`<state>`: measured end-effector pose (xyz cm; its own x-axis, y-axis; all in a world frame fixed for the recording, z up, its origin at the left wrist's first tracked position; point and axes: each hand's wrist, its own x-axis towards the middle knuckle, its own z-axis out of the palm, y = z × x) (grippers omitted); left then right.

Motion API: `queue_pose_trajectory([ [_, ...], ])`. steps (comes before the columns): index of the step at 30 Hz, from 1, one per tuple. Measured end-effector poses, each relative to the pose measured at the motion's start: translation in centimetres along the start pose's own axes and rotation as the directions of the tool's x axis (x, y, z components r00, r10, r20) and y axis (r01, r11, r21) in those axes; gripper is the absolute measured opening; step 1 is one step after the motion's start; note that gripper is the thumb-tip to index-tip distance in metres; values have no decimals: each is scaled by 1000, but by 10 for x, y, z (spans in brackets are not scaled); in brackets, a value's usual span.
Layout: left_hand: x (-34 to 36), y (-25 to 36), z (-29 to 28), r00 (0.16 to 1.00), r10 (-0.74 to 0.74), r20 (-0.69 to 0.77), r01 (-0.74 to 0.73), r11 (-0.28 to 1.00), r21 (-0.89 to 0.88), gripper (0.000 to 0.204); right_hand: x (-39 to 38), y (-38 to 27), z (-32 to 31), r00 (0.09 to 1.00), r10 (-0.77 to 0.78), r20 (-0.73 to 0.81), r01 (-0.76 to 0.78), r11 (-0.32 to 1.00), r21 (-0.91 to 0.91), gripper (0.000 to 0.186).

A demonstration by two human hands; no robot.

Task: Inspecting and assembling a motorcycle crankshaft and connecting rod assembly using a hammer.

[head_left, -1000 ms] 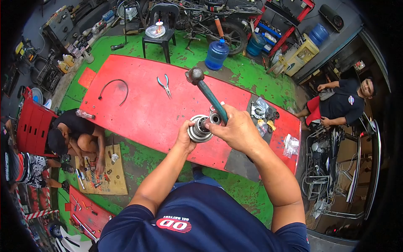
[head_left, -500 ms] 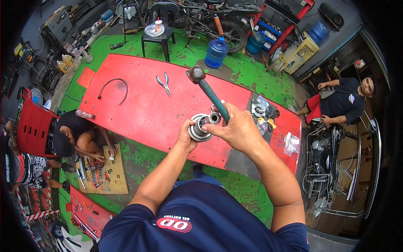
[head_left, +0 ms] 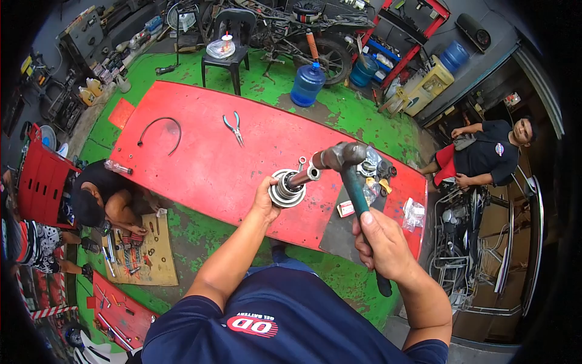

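Note:
In my left hand (head_left: 266, 200) is a round metal assembly (head_left: 283, 192) with stacked rings and a protruding hollow metal shaft (head_left: 301, 177); my fingers wrap its left side. My right hand (head_left: 382, 242) grips the green handle of a hammer (head_left: 354, 185), whose dark head hangs just above and right of the shaft's end. I cannot tell whether head and shaft touch. Both hands are above the red table (head_left: 203, 155). Pliers (head_left: 234, 127) and a thin black hose (head_left: 162, 123) lie farther back on it, and metal parts and bags (head_left: 379, 170) sit at its right.
A crouching co-worker (head_left: 91, 203) handles tools on cardboard (head_left: 151, 264) at left, beside another person (head_left: 42, 246). A person (head_left: 485, 158) stands right, near a motorcycle (head_left: 461, 230). Behind are a chair (head_left: 227, 57), water jug (head_left: 308, 85) and motorcycle (head_left: 279, 30).
My right hand has left the shaft and dropped down and right along the hammer's handle. The hammer head has swung down and right to the shaft's end. My left hand still holds the assembly.

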<state>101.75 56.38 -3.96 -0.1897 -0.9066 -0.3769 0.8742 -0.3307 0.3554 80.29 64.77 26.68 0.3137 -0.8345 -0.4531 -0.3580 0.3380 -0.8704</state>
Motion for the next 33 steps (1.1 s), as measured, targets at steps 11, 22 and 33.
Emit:
queue_pose_trajectory([
  [11, -3, -5, 1, 999, -13, 45, 12, 1000, 16, 54, 23, 25, 5, 993, 19, -114, -15, 999, 34, 42],
  [22, -16, -9, 15, 999, -30, 37, 28, 998, 55, 53, 95, 23, 20, 905, -389, -173, 269, 837, -476, 47],
  [33, -10, -21, -17, 995, -82, 52, 78, 994, 77, 49, 109, 37, 43, 916, -388, -105, 239, 735, -634, 33],
])
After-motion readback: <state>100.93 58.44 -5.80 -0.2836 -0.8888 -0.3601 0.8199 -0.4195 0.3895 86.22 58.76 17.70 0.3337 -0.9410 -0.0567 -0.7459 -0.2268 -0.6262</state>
